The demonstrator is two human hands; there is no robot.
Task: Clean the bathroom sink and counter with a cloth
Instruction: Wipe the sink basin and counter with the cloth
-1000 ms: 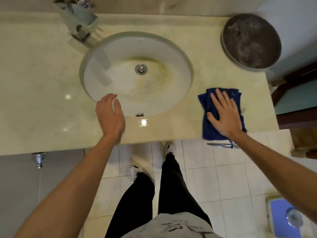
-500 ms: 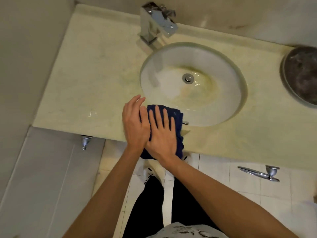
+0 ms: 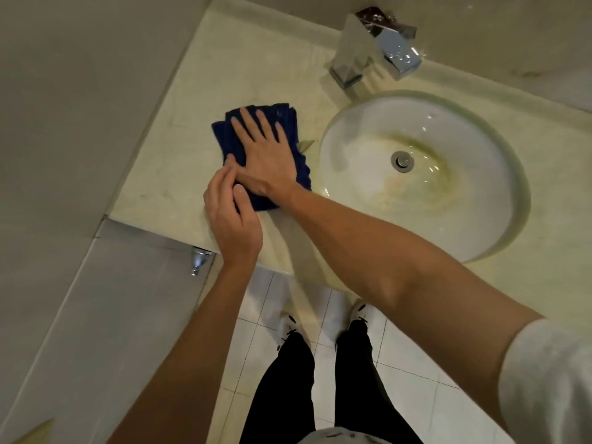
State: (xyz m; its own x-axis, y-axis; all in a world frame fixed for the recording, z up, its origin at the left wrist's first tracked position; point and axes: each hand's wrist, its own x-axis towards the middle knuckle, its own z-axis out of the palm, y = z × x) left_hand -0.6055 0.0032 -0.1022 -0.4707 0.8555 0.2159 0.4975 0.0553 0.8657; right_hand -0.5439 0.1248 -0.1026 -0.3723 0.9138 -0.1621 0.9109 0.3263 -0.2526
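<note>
Pressing right hand [image 3: 267, 157] flat on cloth [image 3: 290, 123].

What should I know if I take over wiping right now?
Right hand: flat, fingers straight, pressing the cloth on the counter, left of the sink.
Left hand: fingers curled at the cloth's near edge, touching the right thumb; whether it grips the cloth is unclear.
Done: can't tell how much counter is wiped.
Left: the sink shows yellow-brown stains around the drain.
</note>
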